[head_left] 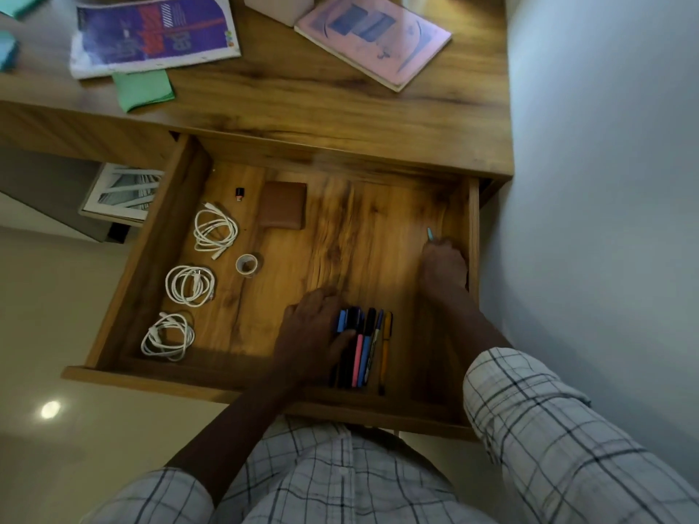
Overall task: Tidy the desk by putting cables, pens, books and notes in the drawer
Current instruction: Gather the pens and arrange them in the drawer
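Observation:
The wooden drawer (151,259) is pulled out below the desk. Three coiled white cables (189,285) lie along its left side. Several pens (365,346) lie side by side at the front middle. My left hand (314,330) rests against the pens' left side, thumb touching them. My right hand (442,266) is inside the drawer near its right wall, shut on a light blue pen (430,234) whose tip pokes out above the fingers. On the desk lie a pink book (374,35), a purple magazine (151,32) and green notes (143,90).
In the drawer also lie a brown wallet (283,209), a roll of tape (247,264) and a small black-red item (239,193). Teal notes (7,47) sit at the desk's far left. A white wall (605,183) stands to the right. A framed picture (121,194) lies under the desk.

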